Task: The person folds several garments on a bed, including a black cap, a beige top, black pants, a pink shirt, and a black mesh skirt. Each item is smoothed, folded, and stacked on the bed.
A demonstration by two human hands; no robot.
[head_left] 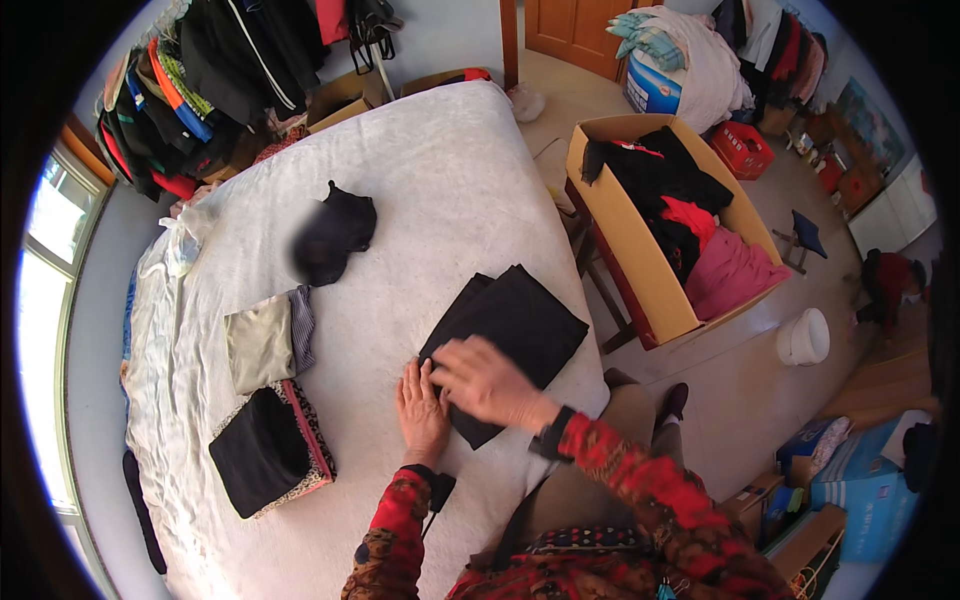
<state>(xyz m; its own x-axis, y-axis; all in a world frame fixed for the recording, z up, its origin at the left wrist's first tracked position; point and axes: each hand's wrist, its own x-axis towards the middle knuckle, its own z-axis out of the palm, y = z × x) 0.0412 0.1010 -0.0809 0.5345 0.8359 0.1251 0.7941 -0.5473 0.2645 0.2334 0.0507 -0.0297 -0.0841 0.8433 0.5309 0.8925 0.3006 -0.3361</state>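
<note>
A black folded garment (520, 325) lies flat on the white-covered bed (440, 180) in front of me; its exact kind cannot be made out. My right hand (487, 382) rests across its near left part with fingers stretched out. Beside it, my left hand (422, 412) lies at the garment's left edge, fingers extended and nearly touching the right hand. To the left is a pile with a black folded cloth (262, 450) over leopard-print fabric. Just beyond that pile sit a beige folded garment (258, 345) and a grey striped one (302, 328). Farther off lies a crumpled dark garment (345, 225).
A long cardboard box (640, 265) of jumbled clothes stands right of the bed. Beyond are a red box (742, 150), a small folding stool (805, 232) and a white bucket (803, 338). Clothes (250, 60) hang along the back wall. Blue boxes (865, 500) sit at lower right.
</note>
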